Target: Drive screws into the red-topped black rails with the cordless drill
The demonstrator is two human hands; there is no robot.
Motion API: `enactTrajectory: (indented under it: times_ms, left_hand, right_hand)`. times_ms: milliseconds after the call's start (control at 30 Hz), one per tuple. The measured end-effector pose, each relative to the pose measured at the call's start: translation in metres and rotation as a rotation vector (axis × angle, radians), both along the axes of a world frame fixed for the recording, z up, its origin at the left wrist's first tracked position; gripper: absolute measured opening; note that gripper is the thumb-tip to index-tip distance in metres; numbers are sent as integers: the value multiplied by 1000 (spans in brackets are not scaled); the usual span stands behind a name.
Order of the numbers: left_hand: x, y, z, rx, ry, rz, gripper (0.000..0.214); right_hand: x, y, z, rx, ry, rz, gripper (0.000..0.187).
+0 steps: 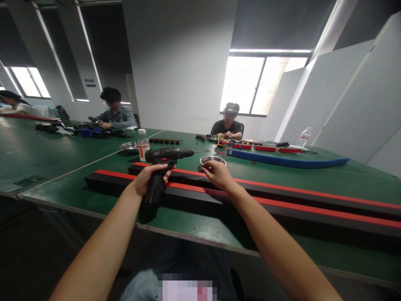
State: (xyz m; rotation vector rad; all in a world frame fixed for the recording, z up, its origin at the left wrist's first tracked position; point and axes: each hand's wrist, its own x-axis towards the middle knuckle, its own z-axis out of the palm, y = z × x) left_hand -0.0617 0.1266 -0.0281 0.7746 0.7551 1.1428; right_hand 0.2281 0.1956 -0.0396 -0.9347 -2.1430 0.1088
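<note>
Item: near bar [197, 196], long, black, red-topped; lies on the table [94, 205]. I judge it stiff, perhaps slick; grip both sides.
Item: far bar [282, 189], matching, just behind.
Item: left hand [148, 175], fingers wrapped around the drill's handle.
Item: drill [163, 156], black, raised over the bars' left portion, bit pointing right. From my remote seat I expect a hard, fairly heavy body, weighted at its base; the handle is the place to hold.
Item: bowl [213, 159], shiny, probably light and smooth; take by the rim.
Item: right hand [219, 175], at the bowl's near side, fingers curled, thumb and fingertip close; I cannot tell whether anything is between them.
Writing: wall sign [90, 82], unreadable; bottle [144, 146], red-and-white label, words illegible to me; drill, red mark, no brand I can read.
</note>
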Motion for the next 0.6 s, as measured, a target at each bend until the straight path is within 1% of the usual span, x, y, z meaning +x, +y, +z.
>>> enactTrajectory:
  times_ms: [167,267,367,600]
  left_hand:
    - [0,2,-2,-3,26,2,19]
    - [-1,3,-3,-13,41,10,20]
    - [-1,2,-3,-24,60,22,18]
    - [6,-4,3,-36,101,36,15]
  right_hand:
    - [-2,-4,1,-2,-119,-19,30]
    - [-2,-3,2,-20,-133,-51,34]
    - [-2,-3,2,-20,-118,-51,31]
    - [-1,-2,-3,-29,-59,26,16]
